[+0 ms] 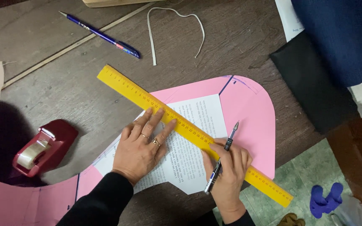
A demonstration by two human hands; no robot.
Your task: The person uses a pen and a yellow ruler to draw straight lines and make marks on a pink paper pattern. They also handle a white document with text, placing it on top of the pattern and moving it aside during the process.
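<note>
Right hand (228, 167) closed around a black pen (222, 163), tip aimed up and away, just past the far edge of the yellow ruler (189, 129). Left hand (141, 146) flat, fingers spread, fingertips pinning the ruler's near edge, nothing gripped. Ruler lying diagonally across white printed paper (193, 163) and pink card (248, 113). Well left of the ruler, red tape dispenser (42, 148). Beyond the ruler, blue pen (101, 35) and white strip (174, 25) on the wooden table (63, 92).
</note>
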